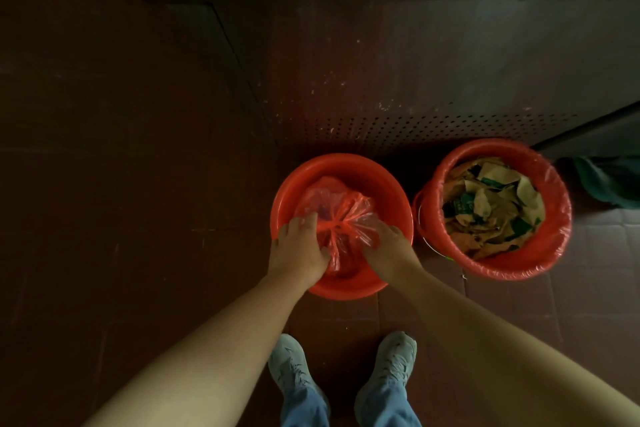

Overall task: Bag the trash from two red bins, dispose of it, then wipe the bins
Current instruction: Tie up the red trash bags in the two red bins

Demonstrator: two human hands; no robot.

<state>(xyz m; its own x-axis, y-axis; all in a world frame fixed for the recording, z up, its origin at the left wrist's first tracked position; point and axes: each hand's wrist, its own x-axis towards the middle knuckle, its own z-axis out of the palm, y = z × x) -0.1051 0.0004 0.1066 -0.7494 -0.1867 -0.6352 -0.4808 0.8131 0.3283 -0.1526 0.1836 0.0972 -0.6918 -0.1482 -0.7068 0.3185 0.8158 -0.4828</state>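
Two red bins stand on the floor in front of me. Inside the left bin lies a red plastic bag, its mouth gathered into a knot. My left hand grips the bag on the left of the knot, and my right hand grips it on the right. The right bin has a red liner over its rim and is full of brown paper and green-printed wrappers.
A perforated dark metal panel rises just behind both bins. A green cloth lies on the floor at the far right. My two shoes stand on the tiled floor right below the left bin.
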